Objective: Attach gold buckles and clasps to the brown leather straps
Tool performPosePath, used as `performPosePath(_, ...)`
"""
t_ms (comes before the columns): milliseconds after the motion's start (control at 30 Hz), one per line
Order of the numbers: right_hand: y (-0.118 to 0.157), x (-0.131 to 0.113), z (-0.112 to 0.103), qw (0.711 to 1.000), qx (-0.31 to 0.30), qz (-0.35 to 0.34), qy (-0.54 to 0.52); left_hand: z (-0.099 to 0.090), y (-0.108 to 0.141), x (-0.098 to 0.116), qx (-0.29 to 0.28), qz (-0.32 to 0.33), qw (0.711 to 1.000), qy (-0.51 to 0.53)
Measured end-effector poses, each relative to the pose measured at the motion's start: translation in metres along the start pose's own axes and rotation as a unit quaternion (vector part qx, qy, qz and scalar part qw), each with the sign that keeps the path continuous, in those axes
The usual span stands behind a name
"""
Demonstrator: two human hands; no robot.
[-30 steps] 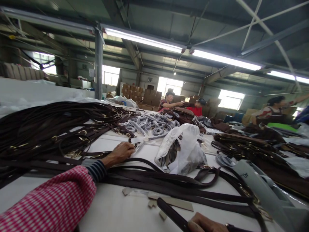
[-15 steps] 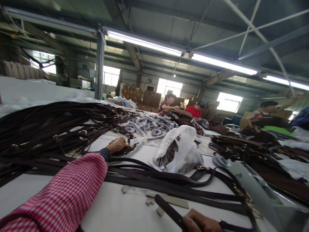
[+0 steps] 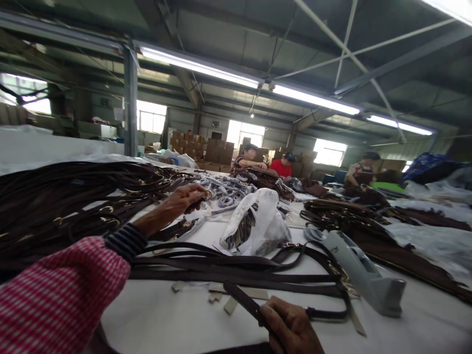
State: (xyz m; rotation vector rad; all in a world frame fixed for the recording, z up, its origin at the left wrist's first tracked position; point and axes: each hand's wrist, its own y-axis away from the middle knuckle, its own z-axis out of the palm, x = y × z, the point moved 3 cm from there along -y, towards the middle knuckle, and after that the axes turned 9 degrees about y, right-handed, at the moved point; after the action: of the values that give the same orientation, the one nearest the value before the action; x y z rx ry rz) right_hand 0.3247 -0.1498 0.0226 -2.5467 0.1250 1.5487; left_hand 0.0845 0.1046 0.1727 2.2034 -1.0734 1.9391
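Observation:
My left hand [image 3: 180, 204], in a pink checked sleeve with a striped cuff, is raised over the table left of centre. Its closed fingers pinch a gold-coloured metal fitting [image 3: 209, 194]; something dark shows under the fingers, possibly strap. Near the front edge, my right hand [image 3: 291, 324] is closed around a dark brown strap [image 3: 241, 299], whose rounded end points up and to the left. Long dark straps [image 3: 236, 273] lie across the table between the hands. A large pile of dark straps [image 3: 73, 187] with gold hardware spreads beyond my left arm.
A clear plastic bag [image 3: 267, 221] holding flat pieces stands mid-table. At right sit a grey tape dispenser [image 3: 368, 275] and stacked brown goods [image 3: 342, 216]. Grey wrapped coils [image 3: 226, 200] lie behind the bag, small card strips [image 3: 230, 306] in front. Several co-workers [image 3: 283, 166] are at the far side.
My left hand has lifted off the strap pile and now holds up the gold-coloured fitting. My right hand keeps its strap and shows more fully. The view has turned slightly right.

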Motion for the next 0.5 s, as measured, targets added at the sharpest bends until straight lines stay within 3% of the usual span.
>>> performPosePath(133, 0.005, -0.005, -0.011, 0.991, 0.011, 0.009, -0.129, 0.074, 0.021, 0.018, -0.145, -0.019, 0.982, 0.123)
performPosePath(233, 0.010, -0.015, -0.030, 0.984, 0.058, -0.022, -0.165, 0.114, 0.032, 0.017, -0.202, -0.062, 0.955, 0.210)
performPosePath(333, 0.019, -0.029, -0.044, 0.976, 0.092, -0.043, -0.193, 0.143, 0.038, 0.018, -0.199, -0.061, 0.945, 0.251)
performPosePath(500, 0.027, -0.037, -0.041, 0.962, 0.130, -0.034, -0.236, 0.179, 0.046, 0.023, -0.109, -0.036, 0.957, 0.265)
